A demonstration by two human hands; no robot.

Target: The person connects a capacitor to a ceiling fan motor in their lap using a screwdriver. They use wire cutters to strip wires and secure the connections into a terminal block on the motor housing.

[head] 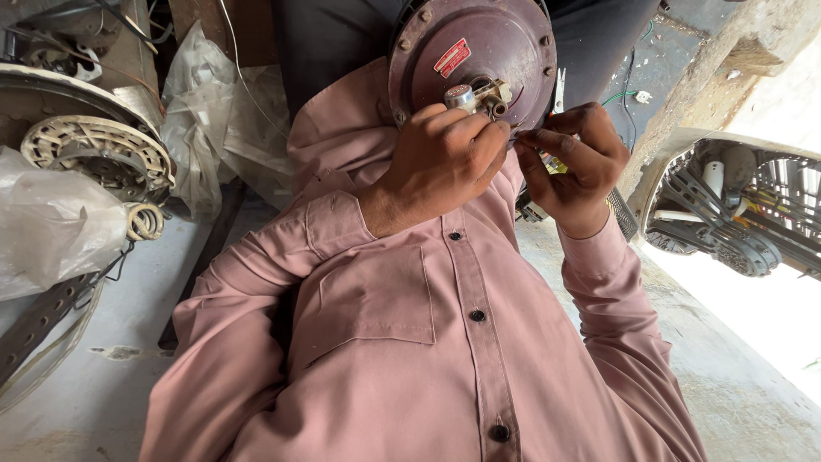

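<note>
Left hand (445, 158) curled around a maroon motor's (475, 51) shaft; right hand (575, 167) pinches fingertips beside it (what they grip is unclear).

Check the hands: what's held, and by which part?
Left hand grips the maroon round motor housing at its lower rim, near the central shaft. Right hand pinches something small at that rim; cannot tell what.

Pale grey concrete floor (103, 376) carries clutter: crumpled clear plastic bag (51, 222) w/ round cream wire-wound motor coil (94, 150) at left, grey fan motor assy (740, 210) right.
</note>
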